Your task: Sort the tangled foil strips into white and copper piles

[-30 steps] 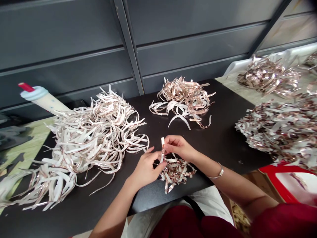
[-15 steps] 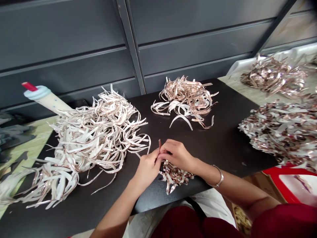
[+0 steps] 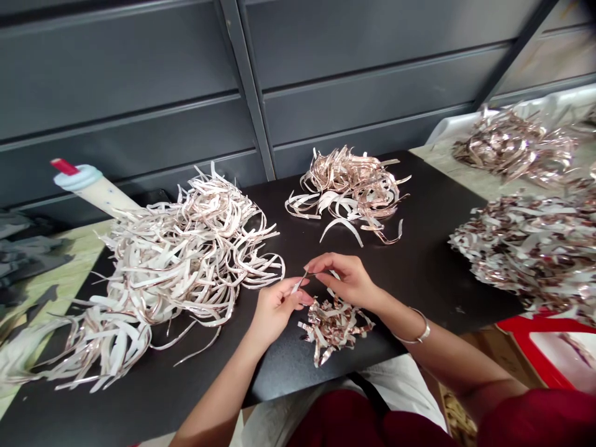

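Between my hands is a narrow strip [image 3: 300,282], pale on one side. My left hand [image 3: 274,307] pinches its lower part between thumb and fingers. The fingertips of my right hand [image 3: 343,278] are closed on its upper end. Just below them, a small heap of short folded white and rose-gold strips [image 3: 333,329] lies on the black tabletop [image 3: 419,261]. A large pile of long curled strips [image 3: 186,248], mostly white side up, spreads to the left of my left hand. Beyond my right hand sits a smaller pile of rose-gold strips [image 3: 354,180].
A big mound of folded strips [image 3: 535,248] stands at the right, with shiny loose strips [image 3: 516,149] behind it. A pale tumbler with a red straw [image 3: 97,189] leans at the back left. Dark grey panels [image 3: 139,81] rise behind the table.
My hands were pressed together around the strip; now they are slightly apart, with the strip visible between their fingertips. More of the small heap below shows.
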The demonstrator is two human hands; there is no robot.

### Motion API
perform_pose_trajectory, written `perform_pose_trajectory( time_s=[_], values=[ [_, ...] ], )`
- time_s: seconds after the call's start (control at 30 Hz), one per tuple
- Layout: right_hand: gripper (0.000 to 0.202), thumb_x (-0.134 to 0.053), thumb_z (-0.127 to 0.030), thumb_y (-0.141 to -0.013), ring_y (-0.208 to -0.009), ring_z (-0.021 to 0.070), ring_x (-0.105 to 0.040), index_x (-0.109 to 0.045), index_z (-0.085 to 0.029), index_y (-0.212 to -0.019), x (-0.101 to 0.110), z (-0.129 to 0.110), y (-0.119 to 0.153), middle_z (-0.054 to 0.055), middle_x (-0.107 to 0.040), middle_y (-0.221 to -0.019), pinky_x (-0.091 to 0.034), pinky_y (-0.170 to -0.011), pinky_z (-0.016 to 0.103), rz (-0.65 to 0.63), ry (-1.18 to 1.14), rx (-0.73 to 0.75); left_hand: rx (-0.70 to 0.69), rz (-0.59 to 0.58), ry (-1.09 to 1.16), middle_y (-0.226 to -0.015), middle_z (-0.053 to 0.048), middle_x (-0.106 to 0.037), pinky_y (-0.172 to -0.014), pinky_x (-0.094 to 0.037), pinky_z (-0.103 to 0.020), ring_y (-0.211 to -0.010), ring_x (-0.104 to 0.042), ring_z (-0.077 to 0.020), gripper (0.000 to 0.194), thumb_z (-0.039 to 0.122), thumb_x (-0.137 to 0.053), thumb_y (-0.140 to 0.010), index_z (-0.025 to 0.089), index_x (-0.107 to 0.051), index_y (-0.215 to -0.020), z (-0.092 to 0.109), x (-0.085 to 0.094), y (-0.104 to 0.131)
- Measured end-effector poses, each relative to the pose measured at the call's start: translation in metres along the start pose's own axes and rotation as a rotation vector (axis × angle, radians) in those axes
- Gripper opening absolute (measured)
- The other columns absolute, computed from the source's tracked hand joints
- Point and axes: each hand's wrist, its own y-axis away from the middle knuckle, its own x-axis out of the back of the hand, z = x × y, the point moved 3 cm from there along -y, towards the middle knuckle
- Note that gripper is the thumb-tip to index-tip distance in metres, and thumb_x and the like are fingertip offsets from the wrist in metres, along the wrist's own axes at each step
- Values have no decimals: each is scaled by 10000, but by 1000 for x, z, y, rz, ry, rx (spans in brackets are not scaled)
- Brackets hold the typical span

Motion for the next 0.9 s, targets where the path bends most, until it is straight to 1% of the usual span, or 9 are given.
perform_pose_trajectory(
  time_s=[0.1,0.23,0.3,0.4,0.47,0.6,0.73,0.8,0.9],
  values=[
    [138,-548,-120,-851,-905,164,-637,-597,-176,-968,-6,-5,3,70,-664,-946,-520,-814,311,3,182,138,-127,36,-156,-705,-12,-684,-636,-512,-245,-621,-661,-139,303,256,-511,-847,151,-542,-1130,3,2,0],
    [136,-538,-129,-863,-890,163,-619,-586,-173,-982,-16,-10,4,81,-634,-933,-536,-776,299,27,323,259,-163,96,-325,-494,55,-575,-545,-455,-206,-471,-584,-109,217,293,-474,-885,168,-580,-1028,5,2,2],
    [161,-510,-115,-876,-904,157,-628,-574,-174,-1012,-21,-11,6,83,-646,-951,-540,-790,292,3,335,273,-144,136,-295,-527,38,-614,-548,-467,-206,-503,-611,-118,198,308,-477,-882,171,-586,-974,3,2,2],
    [233,-453,-78,-889,-979,158,-635,-546,-176,-1079,-23,-12,9,95,-663,-1038,-536,-831,289,-75,358,275,-93,173,-163,-639,-1,-681,-514,-478,-199,-567,-653,-134,143,300,-514,-849,172,-572,-873,-1,2,1],
    [305,-415,-44,-883,-1019,160,-628,-522,-175,-1136,-22,-14,10,100,-658,-1093,-531,-838,283,-160,375,270,-83,184,-135,-597,6,-673,-482,-463,-189,-523,-639,-127,104,267,-532,-828,172,-560,-793,-1,2,1],
    [366,-386,-10,-868,-939,128,-657,-507,-179,-1168,-11,-20,7,74,-673,-1064,-524,-778,223,-290,323,179,-135,180,-251,-497,34,-627,-501,-455,-186,-459,-601,-103,149,200,-519,-825,172,-550,-682,4,3,3],
    [251,-407,-42,-882,-864,106,-674,-525,-172,-1061,5,-24,1,59,-702,-998,-506,-701,181,-337,154,8,-219,128,-403,-477,55,-603,-527,-446,-179,-442,-575,-82,166,128,-507,-822,170,-568,-674,12,3,6],
    [183,-441,-66,-883,-810,109,-680,-509,-171,-1015,11,-21,0,60,-725,-957,-505,-671,194,-366,34,-96,-289,105,-509,-486,58,-594,-528,-435,-178,-450,-565,-77,167,106,-503,-822,171,-586,-692,18,3,10],
    [130,-503,-116,-879,-854,132,-687,-474,-170,-994,15,-12,2,81,-731,-961,-521,-736,250,-409,-282,-272,-457,89,-714,-560,31,-608,-526,-432,-190,-508,-577,-90,193,88,-457,-840,168,-605,-743,29,2,18]
  ],
)
